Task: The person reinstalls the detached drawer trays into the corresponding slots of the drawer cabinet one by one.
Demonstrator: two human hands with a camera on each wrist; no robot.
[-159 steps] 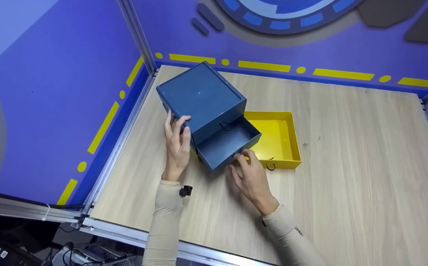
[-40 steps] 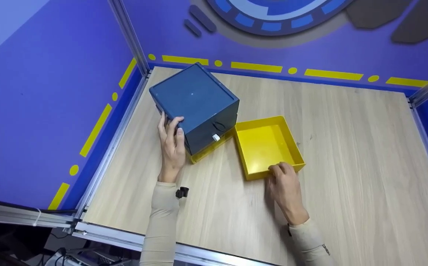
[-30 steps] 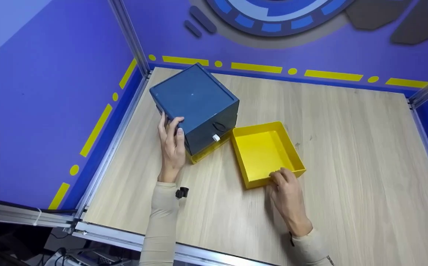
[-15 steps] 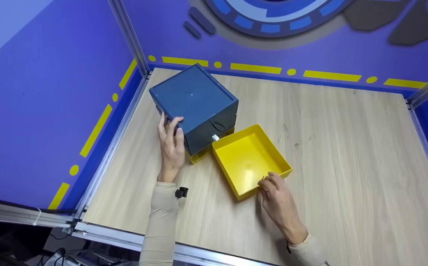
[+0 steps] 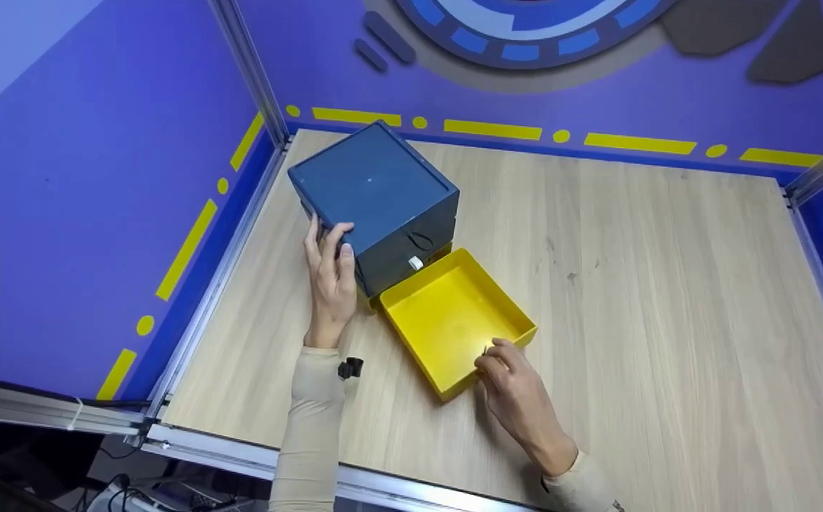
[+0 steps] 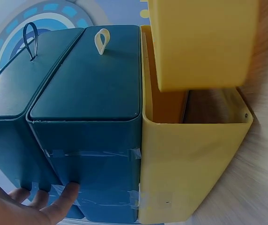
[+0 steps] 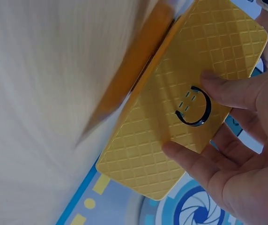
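A dark blue stacked drawer unit (image 5: 372,185) stands at the left of the table, a yellow casing (image 6: 190,164) at its base. My left hand (image 5: 330,291) rests against its left side, fingertips on the blue wall in the left wrist view. My right hand (image 5: 522,402) grips a yellow drawer (image 5: 447,313) by its front wall, thumb and a finger on the ribbed face either side of a black loop handle (image 7: 209,108). The drawer is tilted, its back edge right at the casing's open front. Both blue drawers are pushed in.
The wooden table (image 5: 667,299) extends to the right of the drawer. Purple panels (image 5: 134,156) and metal frame posts enclose the back and sides. A metal rail (image 5: 219,448) runs along the front edge, with cables and equipment below it at the left.
The lower blue drawer went from pulled out to pushed in. My right hand took hold of the yellow drawer, turned it and brought it left to the unit's front. My left hand stayed put.
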